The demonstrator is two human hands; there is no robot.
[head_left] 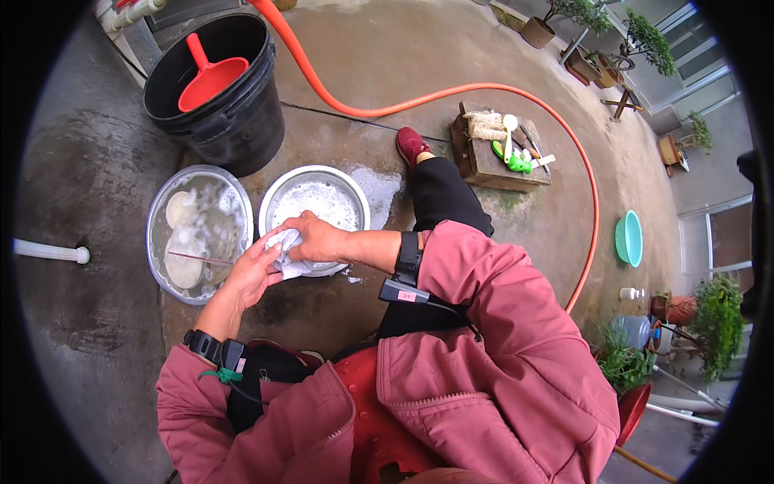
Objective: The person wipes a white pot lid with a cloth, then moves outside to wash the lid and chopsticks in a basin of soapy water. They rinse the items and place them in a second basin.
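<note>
Over the near rim of a metal basin [362, 198] of sudsy water, my two hands meet at a wet white cloth [287, 249]. My right hand [319, 237] grips the cloth from above, its fingers bunched into it. My left hand [251, 276] is closed below and beside it, holding a thin stick [200, 258] that looks like a chopstick. One end of the stick points left over a plastic basin [239, 194]; the other end is hidden by the hand and cloth. Pale round dishes [182, 210] lie in that basin's foamy water.
A black bucket [254, 121] holding a red dipper [211, 81] stands beyond the basins. An orange hose [484, 86] curves around to the right. A low block [504, 177] carries brushes and small tools. A turquoise basin [629, 239] and potted plants [716, 327] are farther right.
</note>
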